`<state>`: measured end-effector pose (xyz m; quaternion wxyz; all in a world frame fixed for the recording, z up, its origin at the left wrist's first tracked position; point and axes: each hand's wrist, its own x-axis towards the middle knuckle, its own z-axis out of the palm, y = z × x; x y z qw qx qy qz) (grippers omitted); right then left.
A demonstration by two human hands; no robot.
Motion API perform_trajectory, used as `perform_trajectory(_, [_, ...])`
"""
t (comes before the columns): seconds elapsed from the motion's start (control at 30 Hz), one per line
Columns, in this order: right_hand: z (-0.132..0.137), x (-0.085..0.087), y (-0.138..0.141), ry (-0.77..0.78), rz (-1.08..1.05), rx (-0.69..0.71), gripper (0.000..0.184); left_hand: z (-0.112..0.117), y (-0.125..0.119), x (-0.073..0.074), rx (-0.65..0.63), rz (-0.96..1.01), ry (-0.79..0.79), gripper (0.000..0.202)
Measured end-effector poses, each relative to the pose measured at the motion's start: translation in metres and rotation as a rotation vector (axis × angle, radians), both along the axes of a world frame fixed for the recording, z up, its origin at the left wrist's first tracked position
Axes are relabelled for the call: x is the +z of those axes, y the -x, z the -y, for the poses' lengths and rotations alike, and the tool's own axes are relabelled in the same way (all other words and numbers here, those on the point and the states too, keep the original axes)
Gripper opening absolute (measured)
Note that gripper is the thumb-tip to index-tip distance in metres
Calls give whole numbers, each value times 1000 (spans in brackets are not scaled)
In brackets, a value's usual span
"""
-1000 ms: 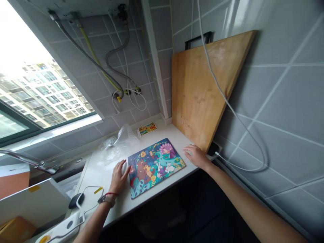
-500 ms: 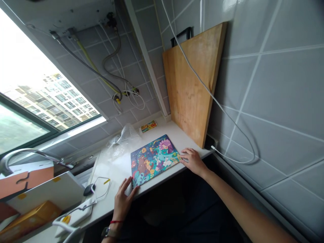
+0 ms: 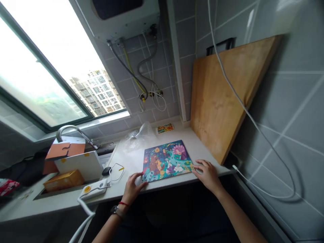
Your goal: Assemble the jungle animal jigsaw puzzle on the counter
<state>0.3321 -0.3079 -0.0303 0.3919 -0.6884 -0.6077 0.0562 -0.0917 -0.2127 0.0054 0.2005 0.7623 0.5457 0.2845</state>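
Observation:
A colourful jigsaw puzzle [image 3: 168,162] with animals on a dark blue ground lies flat on the white counter, its pieces joined in a rectangle. My left hand [image 3: 134,185] grips its near left corner, with the thumb at the front edge and the fingers at the left side. At the near right corner, my right hand [image 3: 206,172] holds the edge between thumb and bent fingers. Beyond the puzzle lies a small picture card [image 3: 165,128] with a similar bright print. Crumpled clear plastic wrap [image 3: 139,136] rests at the puzzle's far left.
A large wooden board [image 3: 220,101] leans on the tiled wall at right, a white cable [image 3: 233,87] hanging before it. To the left are a power strip [image 3: 95,189], a black round device [image 3: 106,171], an orange-brown box [image 3: 63,180] and a faucet [image 3: 76,128]. The counter [image 3: 121,202] ends just before me.
My view has swung left and up, so everything sits further right and more of the sink side shows. Both hands stay at the puzzle's near corners.

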Motion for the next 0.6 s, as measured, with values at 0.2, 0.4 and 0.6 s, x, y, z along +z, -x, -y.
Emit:
perform_trajectory(0.2, [-3,-19,-10,-51,74,5,65,-16,0,12,-54,41,5,69])
perform_trajectory(0.4, [-9,-17,-26,43,-9,45,71,-106,-14,31,23,81,-46,45])
perform_trajectory(0.6, [-6,-4,-37,67,-74,54,60,-192,-30,23,159,138,-110,38])
